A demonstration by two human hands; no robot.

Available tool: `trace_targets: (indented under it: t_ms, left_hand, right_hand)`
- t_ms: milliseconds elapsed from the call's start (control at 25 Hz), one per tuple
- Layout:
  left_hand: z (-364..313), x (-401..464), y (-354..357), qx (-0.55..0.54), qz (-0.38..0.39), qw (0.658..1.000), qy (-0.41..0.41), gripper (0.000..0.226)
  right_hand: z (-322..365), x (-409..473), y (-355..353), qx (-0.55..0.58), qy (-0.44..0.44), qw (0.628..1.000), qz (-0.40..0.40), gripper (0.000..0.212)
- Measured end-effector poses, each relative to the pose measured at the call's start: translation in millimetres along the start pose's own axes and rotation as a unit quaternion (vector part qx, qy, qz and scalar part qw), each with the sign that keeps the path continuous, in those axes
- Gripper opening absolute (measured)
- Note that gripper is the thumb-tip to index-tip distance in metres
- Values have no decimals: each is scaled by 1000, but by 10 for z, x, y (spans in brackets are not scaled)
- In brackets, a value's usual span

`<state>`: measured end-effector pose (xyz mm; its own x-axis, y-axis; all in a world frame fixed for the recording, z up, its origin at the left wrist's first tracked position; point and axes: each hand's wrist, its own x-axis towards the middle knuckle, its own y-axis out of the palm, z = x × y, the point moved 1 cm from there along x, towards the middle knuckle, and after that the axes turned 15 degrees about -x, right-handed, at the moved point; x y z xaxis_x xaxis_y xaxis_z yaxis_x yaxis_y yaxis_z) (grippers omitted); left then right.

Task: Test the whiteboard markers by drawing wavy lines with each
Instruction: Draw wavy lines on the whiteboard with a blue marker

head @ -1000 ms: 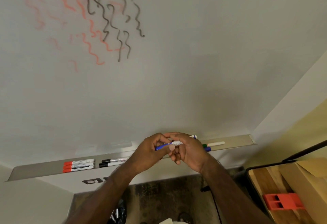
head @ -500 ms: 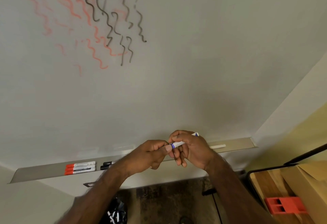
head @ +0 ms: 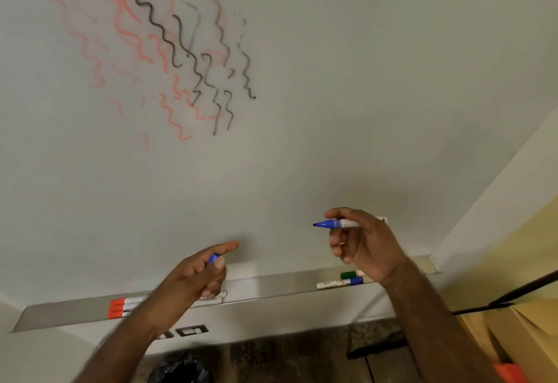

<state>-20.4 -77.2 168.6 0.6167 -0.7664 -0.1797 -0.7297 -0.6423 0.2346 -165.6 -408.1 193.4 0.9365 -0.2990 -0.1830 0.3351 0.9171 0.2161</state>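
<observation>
Two hands: both are gripping something; the left hand [head: 200, 271] is pinching the blue cap [head: 214, 258] between thumb and curled fingers, forefinger pointing at the board, and the right hand [head: 359, 240] is holding the uncapped blue marker [head: 338, 223] by its white barrel.
Marker position: it is lying level across the right hand's fingertips, its blue tip pointing toward the left hand, well apart from the cap and not touching the board.
Handling: judging by looks, the marker is light, stiff and smooth; the hand should be taking it mid-barrel, near the blue collar, for steady wavy strokes. The small cap is looking easy to drop.
Tray: beyond and below both hands the ledge [head: 271, 287] is carrying red markers [head: 122, 308] outside the left wrist, and a green marker [head: 351, 274] and a second blue marker [head: 339, 283] just under the right hand.
Board: farther off, above the left hand, red wavy lines [head: 126, 29] and black wavy lines [head: 169, 41] are crossing the whiteboard [head: 362, 80]; no blue line is showing yet.
Writing: print on the barrels is too small and blurred to read.
</observation>
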Motion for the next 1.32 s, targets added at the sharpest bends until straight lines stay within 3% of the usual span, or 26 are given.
trace_targets:
  t_ms: [120,200,320,440,640,960,1240,1320]
  left_hand:
    - [-247,45,71,149,-84,977,127,38]
    - [-520,51,110,216,-141,935,242,36]
    - [-1063,4,94,349,-242,803,418,37]
    - [-1608,-51,-73,373,-336,664,555,35]
    - [-2320,139,-548,341,-434,520,652,37]
    - [-2586,458,-781,343,-434,486,676,43]
    - [-2573,482,-853,333,-436,502,668,41]
    - [-2577,479,-850,335,-440,502,665,41]
  right_hand:
    - [91,132,323,-16,-63,997,38,36]
    - [186,211,526,-34,-103,993,49,38]
    - [469,277,805,-99,-176,979,26,30]
    - [871,297,1091,-151,-261,953,-31,11]
    - [1459,290,1547,-205,-381,897,-92,18]
    - [1944,402,2079,-270,-514,794,-182,19]
    - [2323,585,2448,-311,-580,703,-269,10]
    - [2389,605,2460,-309,-584,694,-285,7]
